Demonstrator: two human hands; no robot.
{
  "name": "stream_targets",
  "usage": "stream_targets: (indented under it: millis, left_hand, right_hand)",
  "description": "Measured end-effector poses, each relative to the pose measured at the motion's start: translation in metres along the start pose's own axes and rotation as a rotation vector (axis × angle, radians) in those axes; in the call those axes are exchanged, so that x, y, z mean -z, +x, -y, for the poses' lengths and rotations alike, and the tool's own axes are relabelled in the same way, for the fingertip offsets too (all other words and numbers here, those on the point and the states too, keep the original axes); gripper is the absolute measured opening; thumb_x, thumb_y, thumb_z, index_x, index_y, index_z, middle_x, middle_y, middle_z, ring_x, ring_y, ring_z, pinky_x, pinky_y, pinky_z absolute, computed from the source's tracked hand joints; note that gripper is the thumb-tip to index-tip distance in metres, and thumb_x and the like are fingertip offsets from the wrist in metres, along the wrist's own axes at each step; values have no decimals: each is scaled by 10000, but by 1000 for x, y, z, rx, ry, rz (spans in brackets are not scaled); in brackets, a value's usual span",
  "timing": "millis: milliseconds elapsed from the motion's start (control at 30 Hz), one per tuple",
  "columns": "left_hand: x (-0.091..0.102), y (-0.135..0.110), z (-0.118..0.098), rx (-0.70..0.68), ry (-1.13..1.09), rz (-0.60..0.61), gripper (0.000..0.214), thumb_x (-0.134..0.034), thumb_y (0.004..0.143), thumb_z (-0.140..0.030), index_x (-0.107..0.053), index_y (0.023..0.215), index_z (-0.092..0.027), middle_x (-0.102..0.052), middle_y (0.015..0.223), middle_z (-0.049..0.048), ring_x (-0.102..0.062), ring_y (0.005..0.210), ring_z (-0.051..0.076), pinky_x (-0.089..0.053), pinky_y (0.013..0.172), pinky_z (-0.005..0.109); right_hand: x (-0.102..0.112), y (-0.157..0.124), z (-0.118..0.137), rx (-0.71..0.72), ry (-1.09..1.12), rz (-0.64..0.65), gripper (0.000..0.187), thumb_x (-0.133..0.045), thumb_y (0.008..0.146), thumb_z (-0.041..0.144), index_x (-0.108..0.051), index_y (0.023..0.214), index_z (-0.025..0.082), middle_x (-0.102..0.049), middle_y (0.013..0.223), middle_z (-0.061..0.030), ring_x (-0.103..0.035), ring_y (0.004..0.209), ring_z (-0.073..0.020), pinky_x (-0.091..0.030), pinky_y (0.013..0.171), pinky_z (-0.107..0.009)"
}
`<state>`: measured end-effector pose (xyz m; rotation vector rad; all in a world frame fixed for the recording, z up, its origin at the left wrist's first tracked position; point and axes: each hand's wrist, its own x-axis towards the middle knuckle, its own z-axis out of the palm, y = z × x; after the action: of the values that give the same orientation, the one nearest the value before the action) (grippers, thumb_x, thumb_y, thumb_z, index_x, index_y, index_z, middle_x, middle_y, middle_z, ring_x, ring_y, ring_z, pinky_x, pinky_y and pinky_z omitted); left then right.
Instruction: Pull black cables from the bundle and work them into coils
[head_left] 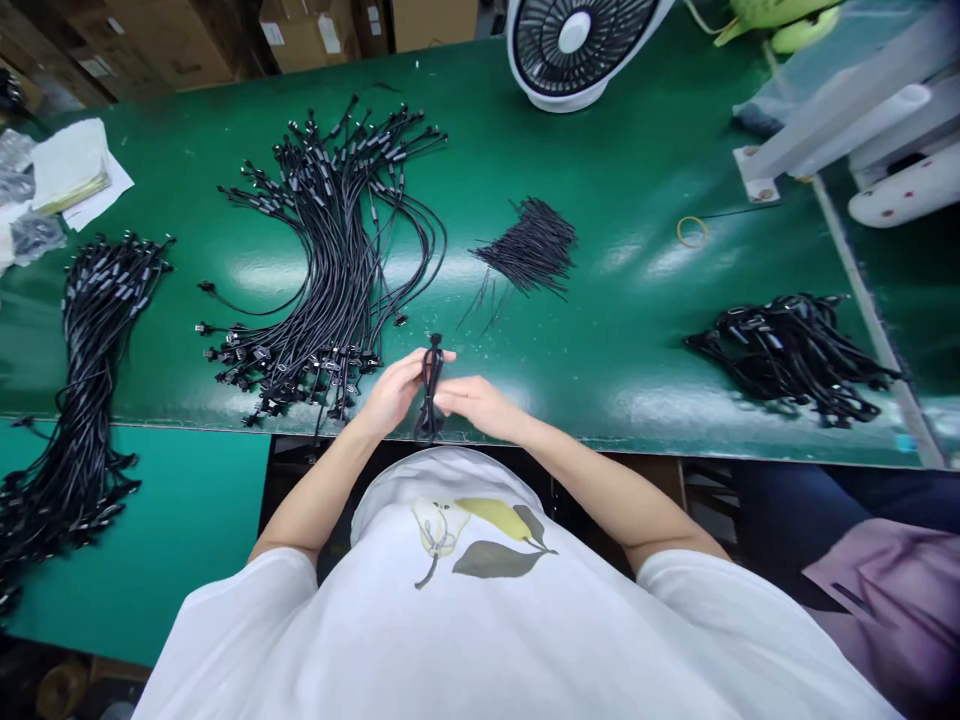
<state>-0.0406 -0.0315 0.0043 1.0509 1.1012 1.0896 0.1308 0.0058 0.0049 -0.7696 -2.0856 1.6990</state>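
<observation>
Between my hands, just above the front edge of the green table, is a black cable (430, 388) folded into a narrow upright bundle with its connector end on top. My left hand (395, 391) is closed around it from the left. The fingers of my right hand (474, 400) press together against the bundle's right side; whether they pinch a tie there is too small to tell. A large spread of loose black cables (330, 250) lies to the left of my hands. Beyond my hands sits a pile of short black twist ties (532, 248).
On the right lies a heap of folded cable bundles (791, 355), with a yellow rubber band (691, 232) behind it. More cables (97, 340) hang over the left table edge. A white fan (574, 40) stands at the back. A grey metal bracket (825, 115) is at the right.
</observation>
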Motion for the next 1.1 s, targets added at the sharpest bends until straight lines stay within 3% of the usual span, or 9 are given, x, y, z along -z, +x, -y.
stream_targets:
  millis: [133, 233, 300, 400, 667, 767, 867, 967, 1100]
  left_hand:
    - [0, -12, -10, -76, 310, 186, 439, -503, 889, -519, -745, 749, -181, -642, 933, 94, -547, 960, 226, -416, 953, 364]
    - [-4, -16, 6, -71, 363, 26, 497, -462, 916, -532, -677, 643, -177, -638, 825, 74, -556, 868, 194, -433, 917, 343]
    - [-6, -16, 19, -20, 273, -112, 467, -462, 912, -558, -668, 748, -172, -634, 813, 55, -563, 808, 172, -464, 837, 318]
    - [-5, -15, 28, 36, 205, -55, 451, -550, 869, -561, -640, 1110, -190, -666, 1001, 66, -597, 925, 183, -482, 841, 305]
    - [-1, -11, 13, -119, 351, -12, 301, -666, 830, -421, -724, 1005, -182, -650, 1039, 83, -588, 1013, 212, -461, 929, 328]
    - [-5, -6, 23, -37, 138, -53, 300, -718, 784, -414, -710, 984, -191, -667, 1032, 62, -611, 978, 190, -476, 912, 312]
    - [-11, 1, 34, 47, -39, -192, 341, -765, 730, -408, -677, 975, -188, -676, 1017, 46, -620, 831, 141, -507, 811, 281]
    - [-15, 6, 36, 69, -60, -213, 404, -771, 721, -425, -641, 1015, -181, -674, 1054, 69, -636, 861, 155, -523, 810, 293]
    - [-7, 9, 19, -107, 199, -246, 441, -629, 857, -455, -552, 1226, -226, -618, 1204, 98, -618, 1051, 190, -507, 919, 347]
  right_hand:
    - [11, 5, -10, -123, -60, -153, 361, -425, 885, 430, -474, 630, 179, -455, 601, 28, -399, 597, -109, -281, 618, -241]
    - [12, 2, -8, -86, -264, -262, 343, -401, 910, 375, -455, 633, 181, -478, 628, 15, -414, 619, -113, -267, 632, -251]
    - [8, -1, -3, -4, -292, -269, 351, -375, 932, 370, -440, 641, 184, -488, 645, 8, -423, 636, -116, -279, 647, -254]
    - [0, -4, 0, 66, -217, -261, 346, -393, 929, 385, -457, 655, 183, -499, 665, 1, -427, 654, -118, -300, 660, -252]
    - [-2, -5, -19, -281, 745, 99, 414, -417, 857, 521, -245, 603, 243, -111, 492, 105, -95, 426, -77, -180, 410, -222]
    - [-1, -10, -17, -280, 348, -125, 388, -425, 887, 502, -370, 631, 216, -296, 523, 61, -277, 459, -94, -304, 461, -227]
    - [-5, -14, -10, -116, -332, -462, 317, -461, 924, 455, -583, 981, 168, -602, 937, -91, -562, 848, -193, -473, 748, -323]
    - [-13, -13, -11, 18, -718, -429, 535, -447, 954, 441, -424, 1386, 127, -521, 1296, -184, -540, 1112, -268, -472, 883, -382]
    - [-15, -11, -23, -71, -979, -341, 483, -318, 1005, 259, -368, 1464, 117, -604, 1085, -145, -586, 847, -215, -460, 722, -340]
